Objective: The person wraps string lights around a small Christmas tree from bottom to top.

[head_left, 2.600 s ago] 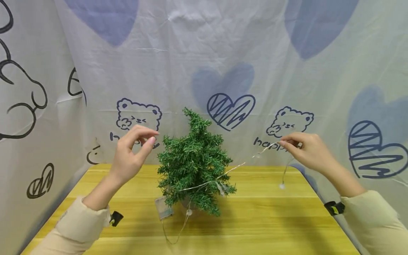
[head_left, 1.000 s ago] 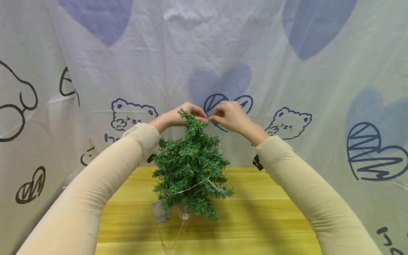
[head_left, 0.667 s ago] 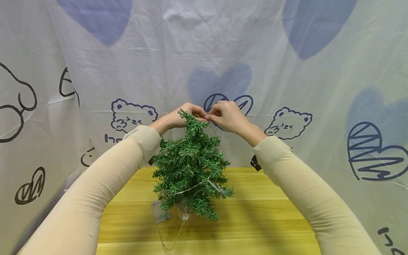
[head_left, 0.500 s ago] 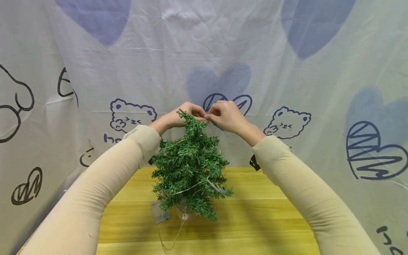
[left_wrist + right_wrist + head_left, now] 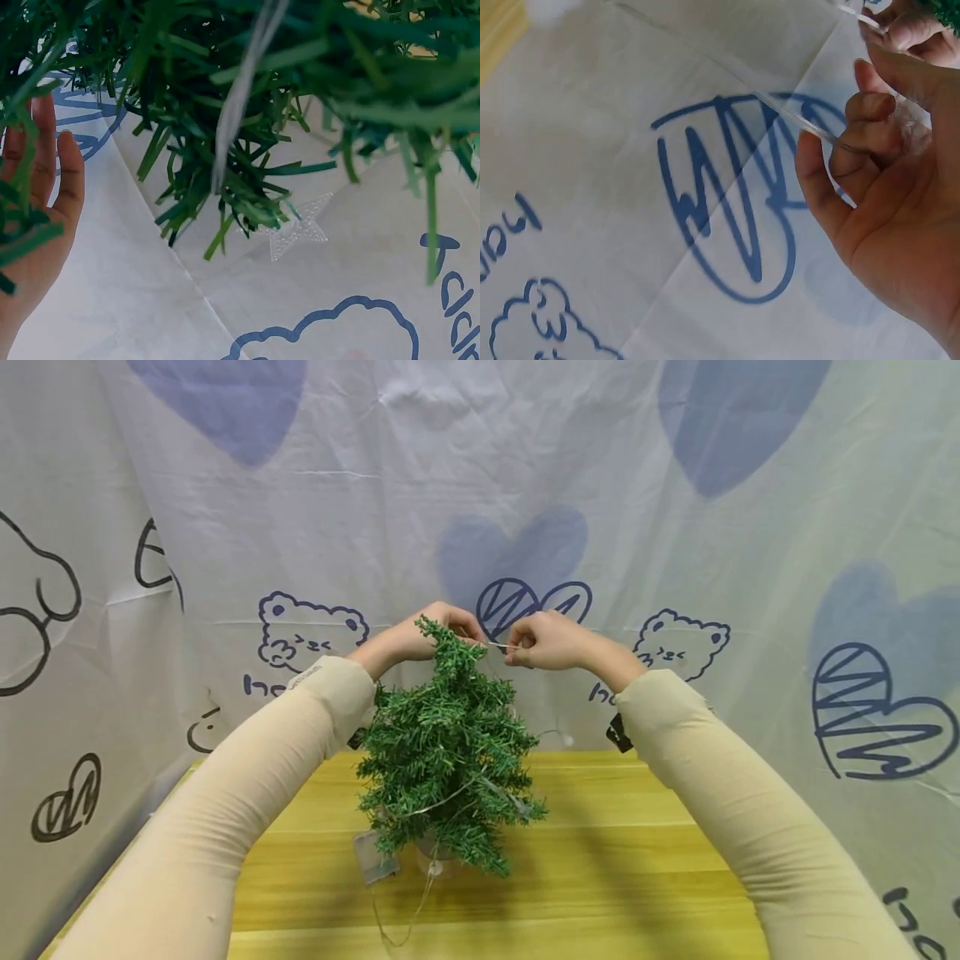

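Observation:
A small green artificial Christmas tree (image 5: 450,735) stands mid-table. Behind its top my left hand (image 5: 431,631) pinches a string of lights (image 5: 501,646); the treetop partly covers this hand. My right hand (image 5: 551,641) grips the same string just right of the top, and a short taut stretch spans the gap between the hands. In the right wrist view, the strand (image 5: 727,67) also passes the curled fingers of my right hand (image 5: 900,210) and runs off to the upper left. A clear star ornament (image 5: 298,227) hangs by the branches in the left wrist view.
At the tree's foot lies a clear battery box (image 5: 375,857), with a wire loop (image 5: 401,941) on the wooden table (image 5: 622,860). A strand lies across the front branches. A loose end with a pale tip (image 5: 567,740) hangs right of the tree. Printed cloth encloses the back and sides.
From widely spread, both hands came together behind the treetop, bringing the string there. In the last half second my right hand moved slightly right, exposing the strand; my left stayed nearly still.

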